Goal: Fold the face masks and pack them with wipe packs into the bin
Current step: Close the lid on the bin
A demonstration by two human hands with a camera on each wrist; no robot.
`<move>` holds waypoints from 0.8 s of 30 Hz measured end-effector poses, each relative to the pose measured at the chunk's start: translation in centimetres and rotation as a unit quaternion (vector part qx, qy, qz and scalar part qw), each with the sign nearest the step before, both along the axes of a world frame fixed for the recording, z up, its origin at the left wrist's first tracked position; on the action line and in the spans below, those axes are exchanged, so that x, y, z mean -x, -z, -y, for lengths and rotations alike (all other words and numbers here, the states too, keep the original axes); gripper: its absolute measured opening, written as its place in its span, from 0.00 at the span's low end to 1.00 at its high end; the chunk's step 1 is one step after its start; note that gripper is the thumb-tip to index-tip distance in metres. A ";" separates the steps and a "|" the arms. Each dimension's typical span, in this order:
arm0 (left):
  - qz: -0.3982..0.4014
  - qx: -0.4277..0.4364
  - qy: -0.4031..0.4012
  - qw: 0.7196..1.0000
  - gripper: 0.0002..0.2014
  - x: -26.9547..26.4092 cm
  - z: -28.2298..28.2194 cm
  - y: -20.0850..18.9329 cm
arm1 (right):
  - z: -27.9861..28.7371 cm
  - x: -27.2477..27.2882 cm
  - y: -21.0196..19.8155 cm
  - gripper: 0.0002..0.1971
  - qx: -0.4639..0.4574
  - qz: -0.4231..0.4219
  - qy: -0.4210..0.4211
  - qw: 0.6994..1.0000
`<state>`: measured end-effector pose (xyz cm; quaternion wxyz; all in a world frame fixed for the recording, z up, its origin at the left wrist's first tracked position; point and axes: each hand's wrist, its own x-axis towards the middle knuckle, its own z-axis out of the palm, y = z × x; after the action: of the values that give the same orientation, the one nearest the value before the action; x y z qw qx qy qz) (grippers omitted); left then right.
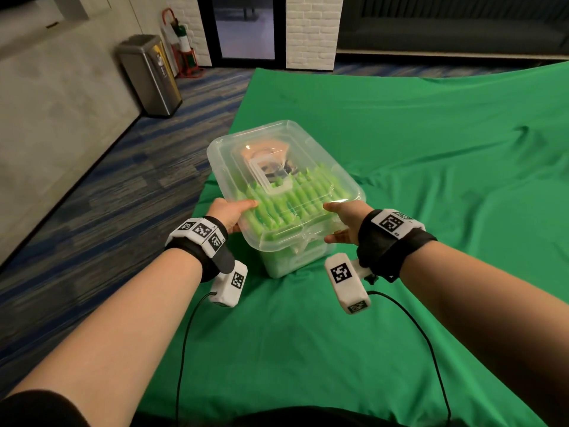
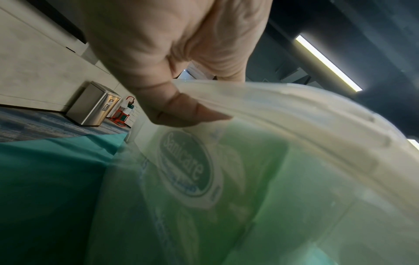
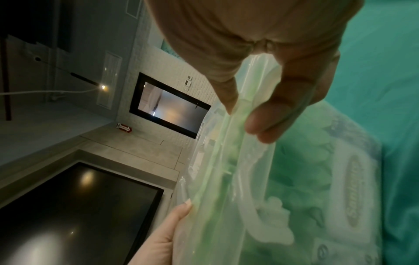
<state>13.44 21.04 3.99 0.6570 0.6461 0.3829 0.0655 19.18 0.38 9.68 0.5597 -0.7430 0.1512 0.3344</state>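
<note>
You are at the closing step, as I judge it: the clear bin (image 1: 295,257) stands on the green-covered desk (image 1: 431,180), already filled, and the lid (image 1: 277,167) lies on top. Your left hand (image 1: 229,215) pinches the near left rim, thumb on the lid and fingers under the edge. Your right hand (image 1: 346,221) pinches the near right rim in the same way.

The next move probably calls for an even press along the rim so the lid snaps shut, or a steady lift if you want to move the bin.

The head view shows green ribbed items under the lid, perhaps the folded masks. Only the left wrist view shows a wipe pack (image 2: 188,168) through the wall, with its printed label. The right wrist view shows the rim layers between your fingers (image 3: 265,125).
</note>
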 end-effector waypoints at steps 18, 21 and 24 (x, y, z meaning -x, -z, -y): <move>-0.001 -0.002 0.007 1.000 0.12 -1.2 -2.5 -1.0 | -2.6 2.0 3.9 0.24 -0.124 -0.012 0.186 0.975; -0.002 0.019 0.005 1.000 0.08 -2.1 -4.0 -1.6 | -2.1 1.2 4.3 0.32 -0.131 -0.011 0.197 0.972; -0.005 0.059 0.016 0.998 0.08 -2.6 -4.8 -1.9 | -1.7 1.2 4.7 0.33 -0.133 0.014 0.179 0.975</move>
<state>16.08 25.88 5.90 0.6928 0.6127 0.3792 0.0295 18.02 2.12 4.99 0.7066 -0.6269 0.2286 0.2356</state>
